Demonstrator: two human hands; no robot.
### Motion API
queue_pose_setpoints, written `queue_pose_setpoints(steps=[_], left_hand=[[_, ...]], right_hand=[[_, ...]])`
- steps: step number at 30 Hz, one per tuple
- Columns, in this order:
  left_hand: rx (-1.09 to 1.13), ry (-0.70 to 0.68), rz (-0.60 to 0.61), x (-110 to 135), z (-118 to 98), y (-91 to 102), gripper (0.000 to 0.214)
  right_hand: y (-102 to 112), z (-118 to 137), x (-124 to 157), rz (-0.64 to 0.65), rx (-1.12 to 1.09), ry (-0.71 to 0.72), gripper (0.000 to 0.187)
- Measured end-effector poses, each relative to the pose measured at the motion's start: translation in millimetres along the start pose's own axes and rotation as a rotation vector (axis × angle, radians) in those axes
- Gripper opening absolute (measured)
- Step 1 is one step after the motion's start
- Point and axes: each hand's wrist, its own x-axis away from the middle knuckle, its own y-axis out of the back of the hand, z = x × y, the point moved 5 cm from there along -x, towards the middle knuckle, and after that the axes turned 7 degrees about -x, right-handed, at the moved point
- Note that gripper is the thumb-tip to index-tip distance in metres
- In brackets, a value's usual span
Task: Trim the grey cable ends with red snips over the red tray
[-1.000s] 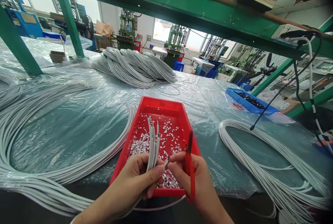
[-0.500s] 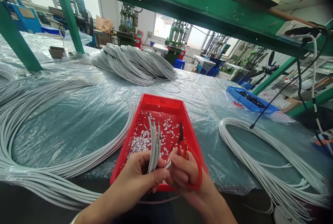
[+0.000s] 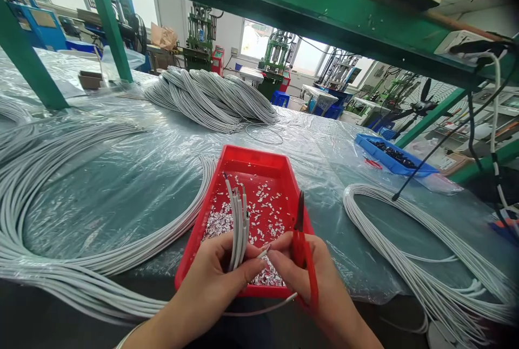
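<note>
My left hand (image 3: 225,279) is closed around a small bundle of grey-white cables (image 3: 238,230), their cut ends pointing up. One cable end (image 3: 263,253) sticks out to the right between its thumb and forefinger. The thumb and forefinger of my right hand (image 3: 310,273) pinch at the tip of that cable. Red-handled scissors (image 3: 300,246) rest in the same hand, dark blades pointing up and away from the cable. Under both hands lies a red tray (image 3: 259,155), scattered with small shiny silver scraps (image 3: 221,222).
Long cable coils lie to the left (image 3: 81,262) and right (image 3: 389,241). A big cable pile (image 3: 211,98) sits at the back. A blue tray (image 3: 391,155) of black parts stands at right. A green frame beam (image 3: 284,0) crosses overhead; a black cord (image 3: 438,143) hangs at right.
My right hand has shifted slightly right and turned, carrying the scissors right. Its fingertips have drawn back from my left hand, so more of the single cable end shows. The left hand barely moved.
</note>
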Motion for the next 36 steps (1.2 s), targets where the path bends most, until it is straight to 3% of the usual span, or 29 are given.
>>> queue_pose_setpoints(steps=[7, 14, 17, 19, 22, 26, 30, 36], left_hand=[[-0.116, -0.052, -0.054, -1, -2, 1.2, 0.019], [0.374, 0.036, 0.202, -3, 7, -6.3, 0.025], [0.503, 0.039, 0.223, -3, 8, -5.5, 0.023], [0.524, 0.049, 0.208, -3, 9, -4.3, 0.022], [0.5, 0.054, 0.15, -2, 9, -2.0, 0.023], [0.383, 0.027, 0.091, -2, 6, -0.9, 0.026], [0.298, 0.031, 0.06, -2, 6, -1.1, 0.027], [0.23, 0.002, 0.044, 0, 10, 0.6, 0.022]], right_hand=[[1, -2, 1, -0.028, 0.023, -0.006, 0.019], [-2, 6, -4, 0.061, 0.013, 0.001, 0.016], [7, 7, 4, 0.09, 0.003, 0.111, 0.037], [20, 4, 13, 0.065, 0.087, 0.168, 0.045], [38, -2, 28, 0.023, 0.411, 0.152, 0.061], [36, 6, 38, 0.117, 0.747, 0.123, 0.043], [25, 17, 39, 0.159, 0.872, 0.171, 0.036], [31, 6, 37, 0.158, 0.916, 0.162, 0.035]])
